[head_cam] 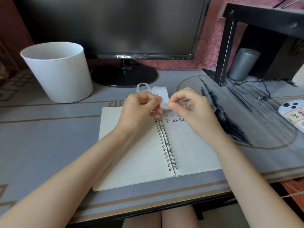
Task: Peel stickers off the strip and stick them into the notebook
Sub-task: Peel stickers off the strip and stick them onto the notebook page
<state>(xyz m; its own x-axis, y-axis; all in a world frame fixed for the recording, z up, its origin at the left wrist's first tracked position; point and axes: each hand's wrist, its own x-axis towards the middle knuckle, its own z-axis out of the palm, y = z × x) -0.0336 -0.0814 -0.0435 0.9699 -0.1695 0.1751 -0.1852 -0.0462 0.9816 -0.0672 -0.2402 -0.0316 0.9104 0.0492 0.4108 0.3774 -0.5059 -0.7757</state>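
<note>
Left hand [139, 109] and right hand [189, 109], each pinched on one strip [162, 94], over one notebook [131, 153].

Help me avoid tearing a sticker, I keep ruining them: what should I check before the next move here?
1. Left hand holds the white paper sticker strip: ok.
2. Right hand pinches the strip's near end: ok.
3. Sticker lifted free of the backing: cannot tell, the fingers hide it.
4. Open cream spiral-bound notebook lies flat on the grey desk: ok.
5. Bare space on the right page below the small cartoon stickers already placed: ok.
</note>
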